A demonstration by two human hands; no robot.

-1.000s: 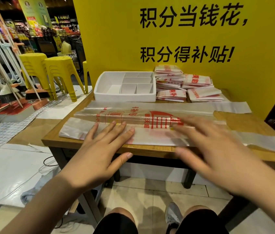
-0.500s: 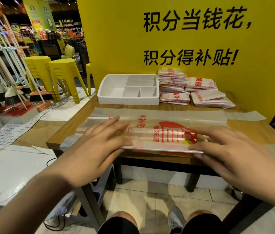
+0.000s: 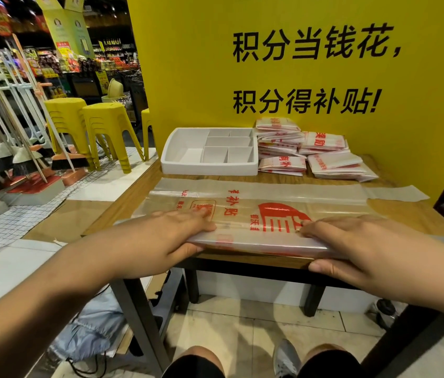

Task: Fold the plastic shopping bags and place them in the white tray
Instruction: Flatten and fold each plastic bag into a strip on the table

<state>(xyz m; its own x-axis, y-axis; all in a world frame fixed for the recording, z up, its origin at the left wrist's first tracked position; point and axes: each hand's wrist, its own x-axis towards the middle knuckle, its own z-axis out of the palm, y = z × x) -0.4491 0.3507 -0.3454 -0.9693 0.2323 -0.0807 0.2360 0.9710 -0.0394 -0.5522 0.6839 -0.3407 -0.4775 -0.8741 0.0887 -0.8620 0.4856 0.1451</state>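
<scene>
Pinching bag (image 3: 256,203) edge: fingers (image 3: 188,217) atop, thumbs (image 3: 324,267) beneath.

The yellow wall (image 3: 188,77) behind the desk (image 3: 417,219) bears two lines of large black characters: 积分当钱花, above and 积分得补贴! below. On the spread plastic bag (image 3: 270,192), red print runs sideways. 补贴 is legible beside a red striped logo, and the smaller red print to its left is too small to read. At the far right, one stack of folded bags (image 3: 324,140) shows 奖励, and a nearer stack (image 3: 282,162) shows 有补.
</scene>
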